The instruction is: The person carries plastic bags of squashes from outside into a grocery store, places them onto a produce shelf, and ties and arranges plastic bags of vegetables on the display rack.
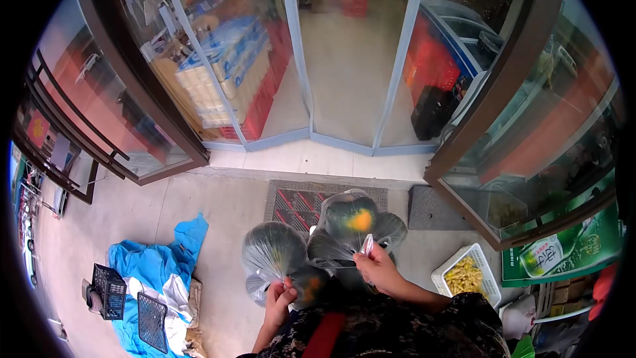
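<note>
Two clear plastic bags full of big round dark-green fruits, perhaps squashes or watermelons, hang or rest in front of my body. My left hand (278, 301) is closed at the gathered neck of the left plastic bag (273, 246). To its right, my right hand (377, 267) pinches the twisted top of the right plastic bag (331, 242). One fruit (354, 217) in that bag has a bright orange-yellow patch. Whether the bags touch the ground is hidden.
Ahead stand closed glass panels (351, 59) between open brown-framed doors (477, 179). A doormat (298, 200) and a dark ramp (437, 209) lie at the threshold. At right is a white basket (488, 262) of yellowish pieces; at left, a blue sheet (136, 258) and black crates (152, 321).
</note>
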A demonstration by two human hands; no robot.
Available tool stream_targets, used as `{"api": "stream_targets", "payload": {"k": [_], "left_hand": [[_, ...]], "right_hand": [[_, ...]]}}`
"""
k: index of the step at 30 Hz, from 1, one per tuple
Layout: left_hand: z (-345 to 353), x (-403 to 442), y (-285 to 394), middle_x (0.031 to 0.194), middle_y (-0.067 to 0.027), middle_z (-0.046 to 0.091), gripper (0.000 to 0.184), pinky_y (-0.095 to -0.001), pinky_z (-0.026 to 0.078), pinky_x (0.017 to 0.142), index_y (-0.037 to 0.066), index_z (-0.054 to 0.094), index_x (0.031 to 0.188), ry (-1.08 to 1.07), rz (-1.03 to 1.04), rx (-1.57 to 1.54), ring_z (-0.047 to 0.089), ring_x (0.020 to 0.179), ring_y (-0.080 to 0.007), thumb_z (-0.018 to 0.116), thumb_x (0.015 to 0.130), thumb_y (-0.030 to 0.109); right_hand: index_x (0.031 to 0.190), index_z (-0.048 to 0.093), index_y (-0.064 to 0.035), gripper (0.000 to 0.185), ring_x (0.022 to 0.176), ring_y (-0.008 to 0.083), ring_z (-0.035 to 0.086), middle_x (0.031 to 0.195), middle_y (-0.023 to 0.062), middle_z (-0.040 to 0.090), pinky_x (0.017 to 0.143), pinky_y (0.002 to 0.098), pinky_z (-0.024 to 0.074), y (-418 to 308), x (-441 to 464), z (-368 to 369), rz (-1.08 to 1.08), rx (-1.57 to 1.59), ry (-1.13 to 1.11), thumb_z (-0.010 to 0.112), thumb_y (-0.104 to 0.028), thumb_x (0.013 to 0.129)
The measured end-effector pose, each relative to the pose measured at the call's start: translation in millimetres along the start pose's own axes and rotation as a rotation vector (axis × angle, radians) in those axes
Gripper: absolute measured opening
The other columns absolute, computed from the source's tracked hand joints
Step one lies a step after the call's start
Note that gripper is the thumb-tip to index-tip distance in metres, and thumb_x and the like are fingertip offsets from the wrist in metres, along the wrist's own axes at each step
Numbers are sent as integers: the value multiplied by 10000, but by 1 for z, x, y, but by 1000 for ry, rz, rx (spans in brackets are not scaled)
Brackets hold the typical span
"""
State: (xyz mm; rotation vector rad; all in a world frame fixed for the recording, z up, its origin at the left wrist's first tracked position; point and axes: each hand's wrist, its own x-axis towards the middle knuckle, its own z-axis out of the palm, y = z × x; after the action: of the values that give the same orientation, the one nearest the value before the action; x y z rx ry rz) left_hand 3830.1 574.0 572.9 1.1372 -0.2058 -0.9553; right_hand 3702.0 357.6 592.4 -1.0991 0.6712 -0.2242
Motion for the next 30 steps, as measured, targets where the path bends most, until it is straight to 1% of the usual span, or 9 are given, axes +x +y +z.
{"api": "stream_targets", "payload": {"k": [4, 8, 10, 14, 17, 20, 24, 26, 30], "left_hand": [[0, 144, 61, 639, 59, 374, 201, -192, 256, 521, 66, 447, 792, 32, 65, 85, 349, 588, -29, 618, 729, 151], [18, 237, 140, 585, 78, 336, 203, -207, 221, 490, 62, 435, 770, -103, 38, 305, 308, 546, -20, 614, 722, 146], [25, 289, 175, 563, 85, 317, 201, -214, 207, 479, 61, 428, 760, -147, 51, 400, 288, 532, -16, 608, 723, 142], [39, 398, 219, 563, 81, 312, 193, -218, 206, 480, 58, 425, 768, -194, 41, 373, 277, 534, -20, 596, 733, 142], [54, 476, 233, 593, 77, 338, 189, -200, 234, 503, 60, 435, 792, -144, 28, 346, 304, 557, -20, 597, 729, 135], [88, 560, 281, 616, 72, 362, 184, -189, 258, 523, 62, 445, 794, -31, 38, 306, 333, 579, -21, 598, 717, 128], [130, 657, 366, 602, 67, 377, 181, -202, 260, 511, 57, 459, 777, 74, 58, 376, 345, 568, -28, 602, 717, 150], [158, 687, 392, 590, 62, 380, 192, -209, 259, 502, 52, 462, 774, 78, 60, 403, 346, 557, -30, 606, 719, 168], [187, 737, 396, 566, 51, 376, 215, -224, 247, 475, 48, 457, 773, -24, 69, 454, 335, 532, -37, 610, 721, 189]], "right_hand": [[902, 432, -107, 90, 423, 30, 321, 589, -41, 403, 360, 192, 250, -89, 123, 6, -17, -19, 52, 511, -113, 859], [853, 416, -118, 91, 425, 30, 312, 593, -39, 391, 369, 196, 242, -152, 200, 1, -33, 14, 83, 502, -87, 858], [849, 442, -97, 77, 424, 29, 347, 581, -48, 412, 355, 200, 268, -182, 245, 1, -77, 2, 94, 509, -130, 869], [836, 455, -86, 80, 466, 21, 352, 607, -56, 421, 393, 194, 284, -248, 347, -1, -117, -73, 87, 526, -114, 859], [835, 461, -73, 81, 524, 13, 354, 633, -66, 416, 440, 187, 285, -289, 424, -20, -140, -86, 49, 540, -84, 843], [853, 419, -84, 101, 434, 51, 377, 603, -15, 429, 377, 202, 299, -342, 523, -45, -207, -81, -18, 514, -118, 853], [898, 474, -68, 103, 507, 23, 371, 657, -41, 441, 427, 185, 291, -466, 618, -53, 29, -21, -12, 545, -113, 839], [901, 466, -72, 104, 502, 24, 378, 649, -43, 437, 402, 187, 283, -498, 652, -62, 6, -30, -29, 537, -123, 844], [874, 458, -91, 89, 463, 29, 365, 611, -45, 426, 370, 195, 269, -518, 688, -105, -28, -34, 1, 533, -131, 847]]}}
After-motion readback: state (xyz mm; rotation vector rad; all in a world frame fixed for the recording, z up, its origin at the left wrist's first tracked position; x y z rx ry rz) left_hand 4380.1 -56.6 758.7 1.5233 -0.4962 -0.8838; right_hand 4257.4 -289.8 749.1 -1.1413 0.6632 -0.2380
